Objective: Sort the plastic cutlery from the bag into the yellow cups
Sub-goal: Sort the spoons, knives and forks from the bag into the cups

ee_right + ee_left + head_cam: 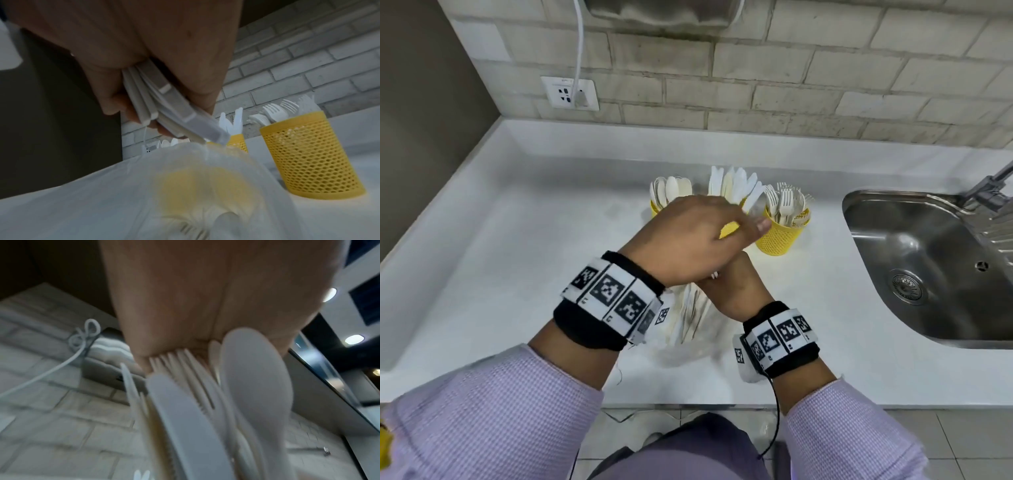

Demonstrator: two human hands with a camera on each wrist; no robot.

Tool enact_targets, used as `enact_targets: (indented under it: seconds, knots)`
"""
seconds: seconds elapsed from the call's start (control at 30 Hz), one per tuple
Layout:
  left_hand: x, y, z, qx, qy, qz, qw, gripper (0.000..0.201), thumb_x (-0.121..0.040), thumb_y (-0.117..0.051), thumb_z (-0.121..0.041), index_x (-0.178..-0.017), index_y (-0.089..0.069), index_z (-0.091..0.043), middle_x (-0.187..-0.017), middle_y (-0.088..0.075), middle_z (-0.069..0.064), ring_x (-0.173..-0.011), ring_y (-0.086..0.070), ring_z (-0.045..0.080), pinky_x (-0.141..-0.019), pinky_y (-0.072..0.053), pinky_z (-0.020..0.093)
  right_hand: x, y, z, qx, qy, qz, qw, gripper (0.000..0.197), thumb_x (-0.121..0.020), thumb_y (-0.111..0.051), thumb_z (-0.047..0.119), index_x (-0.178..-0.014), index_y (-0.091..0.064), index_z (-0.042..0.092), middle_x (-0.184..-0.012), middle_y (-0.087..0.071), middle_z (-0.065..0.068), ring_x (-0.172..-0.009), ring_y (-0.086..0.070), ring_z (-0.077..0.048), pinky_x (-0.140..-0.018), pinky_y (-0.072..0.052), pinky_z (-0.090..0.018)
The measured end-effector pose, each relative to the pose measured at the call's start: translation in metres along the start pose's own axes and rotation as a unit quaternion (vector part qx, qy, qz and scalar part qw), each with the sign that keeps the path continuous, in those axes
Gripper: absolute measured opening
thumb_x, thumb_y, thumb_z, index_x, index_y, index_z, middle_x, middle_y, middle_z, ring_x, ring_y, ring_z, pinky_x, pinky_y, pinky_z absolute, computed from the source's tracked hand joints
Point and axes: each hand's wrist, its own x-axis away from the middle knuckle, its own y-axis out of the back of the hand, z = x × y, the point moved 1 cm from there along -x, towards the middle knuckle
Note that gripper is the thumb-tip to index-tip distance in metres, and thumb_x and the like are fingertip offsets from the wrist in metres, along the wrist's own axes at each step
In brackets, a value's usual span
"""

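Observation:
Three yellow mesh cups stand in a row on the white counter (pixel 517 240): a spoon cup (pixel 654 207), a knife cup (pixel 729 228) and a fork cup (pixel 780 236). My left hand (pixel 750 219) reaches over the knife cup, fingers curled, with a blurred white knife (pixel 753 200) at its fingertips. Just below it my right hand (pixel 722 277) grips a mixed bundle of cutlery (pixel 156 97) above the clear plastic bag (pixel 688 342). The bundle's heads, a knife (pixel 185 410) and a spoon (pixel 257 369), point up at my left palm. More cutlery lies in the bag (pixel 123 186).
A steel sink (pixel 928 267) with a tap (pixel 989 185) lies to the right of the cups. On the tiled wall behind are a socket (pixel 570 92) and a white cable (pixel 580 51). The counter's front edge runs just below the bag.

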Motion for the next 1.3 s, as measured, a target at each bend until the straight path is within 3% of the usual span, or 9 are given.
enact_targets:
  seconds: [0.1, 0.23, 0.43, 0.5, 0.6, 0.8, 1.0, 1.1, 1.3]
  knots:
    - [0.002, 0.008, 0.010, 0.234, 0.000, -0.129, 0.964, 0.038, -0.106, -0.041, -0.045, -0.132, -0.063, -0.027, -0.131, -0.065, -0.011, -0.124, -0.057, 0.003, -0.107, -0.043, 0.028, 0.001, 0.003, -0.009, -0.027, -0.039, -0.014, 0.999, 0.020, -0.090, -0.075, 0.030, -0.091, -0.065, 0.014, -0.082, -0.071, 0.007, -0.078, -0.067, -0.003, -0.070, -0.050, -0.026]
    - [0.008, 0.003, 0.024, 0.438, 0.144, -0.306, 0.833, 0.047, -0.102, -0.033, -0.055, -0.123, -0.064, -0.026, -0.125, -0.070, -0.004, -0.119, -0.065, 0.010, -0.110, -0.046, 0.038, 0.000, 0.015, 0.007, -0.162, -0.035, -0.091, 0.982, 0.024, -0.089, -0.074, 0.032, -0.087, -0.067, 0.010, -0.074, -0.069, -0.007, -0.068, -0.066, -0.027, -0.071, -0.058, -0.048]
    - [0.022, -0.038, 0.035, 0.757, 0.322, -0.104, 0.559, 0.058, -0.099, -0.047, -0.057, -0.120, -0.072, -0.009, -0.107, -0.062, 0.004, -0.090, -0.058, 0.027, -0.084, -0.050, 0.041, -0.006, 0.029, 0.065, -0.329, 0.039, -0.154, 0.931, 0.021, -0.091, -0.076, 0.011, -0.095, -0.066, -0.007, -0.082, -0.071, -0.017, -0.074, -0.070, -0.027, -0.080, -0.058, -0.040]
    - [0.026, -0.041, 0.032, 0.785, 0.318, -0.101, 0.521, 0.043, -0.102, -0.047, -0.045, -0.113, -0.079, -0.020, -0.132, -0.064, -0.004, -0.114, -0.062, 0.024, -0.090, -0.053, 0.042, -0.004, 0.021, 0.074, -0.376, 0.007, -0.123, 0.919, 0.010, -0.088, -0.076, 0.000, -0.096, -0.071, 0.002, -0.083, -0.075, -0.009, -0.076, -0.072, -0.024, -0.077, -0.059, -0.040]
    - [0.029, -0.038, 0.029, 0.791, 0.341, -0.102, 0.498, 0.033, -0.100, -0.053, -0.039, -0.118, -0.077, -0.024, -0.122, -0.075, 0.000, -0.114, -0.071, 0.020, -0.078, -0.059, 0.033, 0.004, 0.004, 0.069, -0.340, -0.032, -0.082, 0.936, 0.014, -0.085, -0.078, -0.004, -0.097, -0.075, 0.002, -0.092, -0.079, -0.008, -0.087, -0.075, -0.018, -0.084, -0.057, -0.031]
    - [0.037, -0.033, 0.033, 0.759, 0.299, -0.118, 0.566, 0.058, -0.095, -0.051, -0.059, -0.126, -0.072, -0.015, -0.107, -0.078, 0.005, -0.105, -0.074, 0.021, -0.095, -0.053, 0.040, 0.007, -0.002, 0.067, -0.305, -0.060, -0.087, 0.947, 0.019, -0.094, -0.072, 0.013, -0.076, -0.075, 0.010, -0.071, -0.074, 0.001, -0.074, -0.071, -0.008, -0.077, -0.050, -0.015]
    - [0.044, -0.019, 0.037, 0.426, 0.085, -0.114, 0.894, 0.067, -0.069, -0.091, -0.032, -0.130, -0.063, -0.029, -0.120, -0.072, -0.002, -0.110, -0.067, 0.014, -0.089, -0.055, 0.026, 0.006, 0.005, 0.056, -0.199, -0.096, 0.015, 0.975, 0.029, -0.093, -0.067, -0.004, -0.085, -0.060, 0.022, -0.081, -0.062, 0.011, -0.067, -0.060, 0.015, -0.069, -0.044, -0.009]
    - [0.045, -0.014, 0.029, 0.376, 0.077, -0.130, 0.914, 0.049, -0.071, -0.093, -0.016, -0.115, -0.073, -0.021, -0.100, -0.078, -0.012, -0.100, -0.073, 0.004, -0.085, -0.054, 0.018, 0.010, 0.002, 0.045, -0.164, -0.113, 0.050, 0.979, 0.032, -0.088, -0.072, -0.004, -0.103, -0.061, 0.022, -0.088, -0.055, 0.018, -0.077, -0.057, 0.008, -0.065, -0.045, -0.003]
    - [0.050, -0.011, 0.027, 0.400, 0.079, -0.132, 0.903, 0.029, -0.078, -0.089, -0.020, -0.102, -0.078, -0.012, -0.097, -0.080, 0.006, -0.097, -0.076, 0.025, -0.091, -0.060, 0.047, -0.001, 0.003, 0.056, -0.205, 0.002, 0.056, 0.977, 0.027, -0.085, -0.073, 0.000, -0.100, -0.063, 0.021, -0.090, -0.065, 0.011, -0.091, -0.066, 0.004, -0.077, -0.052, -0.015]
